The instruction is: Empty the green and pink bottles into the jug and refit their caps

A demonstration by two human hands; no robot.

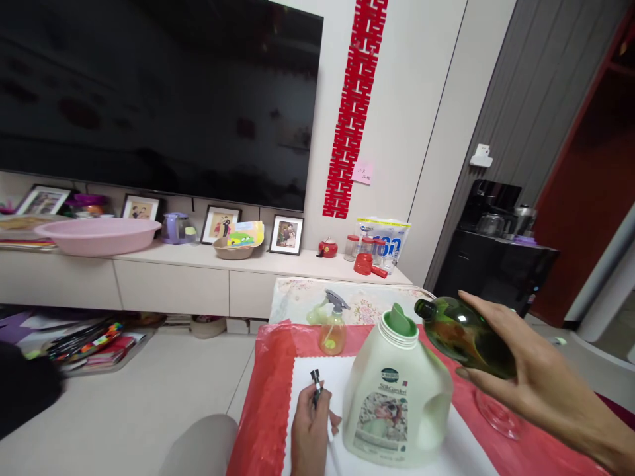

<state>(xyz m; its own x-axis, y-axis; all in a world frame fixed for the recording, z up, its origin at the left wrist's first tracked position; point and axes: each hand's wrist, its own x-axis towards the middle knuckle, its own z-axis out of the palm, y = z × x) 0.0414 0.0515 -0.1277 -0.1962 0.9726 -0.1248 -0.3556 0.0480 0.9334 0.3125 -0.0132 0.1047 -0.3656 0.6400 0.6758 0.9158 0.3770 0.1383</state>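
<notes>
Right hand (540,380): it holds a dark green bottle (464,334) on its side, the fingers wrapped around the body from under and behind, the thumb on top
Green bottle: tilted, the open neck points left toward the green funnel (399,319), near but not touching; it is in the air above the table, right of the jug
Left hand (310,433): low at the front edge, the fingers pinching a small black nozzle part (316,383) with a thin tube, held upright
White jug (397,396): stands on white paper (307,377), with the funnel sitting in its mouth
Spray bottle (333,327): small, yellowish, with a grey trigger head, behind the paper on the red cloth (270,396)
Handling of the bottle: I judge it smooth and rather slippery, probably glass or hard plastic, so stiff and maybe fragile; with liquid inside it will feel heavy for its size
Where to hold: around the wide middle of the body with the full hand, not at the narrow neck
</notes>
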